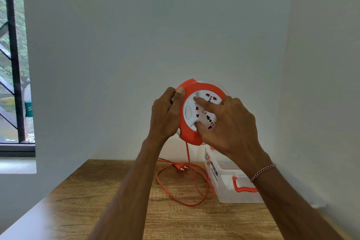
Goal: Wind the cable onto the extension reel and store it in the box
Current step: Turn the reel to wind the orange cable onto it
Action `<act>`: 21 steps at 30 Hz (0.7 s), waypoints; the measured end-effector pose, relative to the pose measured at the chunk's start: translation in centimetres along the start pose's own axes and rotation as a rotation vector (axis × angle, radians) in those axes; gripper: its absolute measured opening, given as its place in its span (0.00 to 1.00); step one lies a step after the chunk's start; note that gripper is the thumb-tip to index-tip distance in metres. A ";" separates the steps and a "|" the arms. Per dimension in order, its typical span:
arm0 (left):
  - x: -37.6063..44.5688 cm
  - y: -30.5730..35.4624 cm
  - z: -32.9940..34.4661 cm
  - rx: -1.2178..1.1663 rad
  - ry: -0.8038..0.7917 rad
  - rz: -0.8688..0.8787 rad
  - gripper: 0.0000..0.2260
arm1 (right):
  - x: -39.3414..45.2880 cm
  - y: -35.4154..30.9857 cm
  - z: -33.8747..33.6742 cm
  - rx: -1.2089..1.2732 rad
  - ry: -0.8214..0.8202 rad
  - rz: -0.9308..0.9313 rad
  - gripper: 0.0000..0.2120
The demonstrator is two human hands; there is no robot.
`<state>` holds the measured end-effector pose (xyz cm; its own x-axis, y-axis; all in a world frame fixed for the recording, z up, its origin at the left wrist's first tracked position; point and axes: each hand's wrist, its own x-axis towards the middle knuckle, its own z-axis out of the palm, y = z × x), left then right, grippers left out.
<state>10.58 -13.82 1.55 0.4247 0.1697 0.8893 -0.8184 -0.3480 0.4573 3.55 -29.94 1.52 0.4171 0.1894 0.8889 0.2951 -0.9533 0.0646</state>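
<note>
I hold a round orange extension reel (pixel 191 91) with a white socket face up in front of the wall, above the table. My left hand (pixel 165 115) grips its left rim, thumb on the orange edge. My right hand (pixel 228 122) lies over the white face, index finger and thumb pressed into its recesses. An orange cable (pixel 181 187) hangs from the reel's underside and lies in loose loops on the wooden table (pixel 97 200). Its plug (pixel 181 167) rests near the wall. A clear plastic box (pixel 229 187) with an orange handle stands at the right, partly hidden by my right forearm.
The table sits in a corner, with white walls behind and to the right. A barred window (pixel 13 64) is at the far left. The box stands close to the right wall.
</note>
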 end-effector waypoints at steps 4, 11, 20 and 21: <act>0.0 0.1 0.0 0.010 0.003 0.006 0.17 | 0.0 -0.5 0.3 0.050 0.026 0.053 0.33; 0.1 0.1 -0.3 -0.035 0.006 -0.034 0.16 | 0.5 0.0 0.2 0.059 0.052 -0.017 0.31; 0.1 0.2 -0.2 -0.044 0.001 -0.035 0.17 | 0.7 0.1 -1.0 0.075 -0.068 -0.249 0.17; 0.0 0.2 -0.2 -0.038 0.005 -0.029 0.17 | 0.7 0.0 -1.1 0.054 -0.133 -0.235 0.19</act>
<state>10.39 -13.72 1.68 0.4467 0.1834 0.8757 -0.8199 -0.3079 0.4827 2.90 -30.07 2.61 0.4403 0.4365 0.7846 0.4413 -0.8662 0.2342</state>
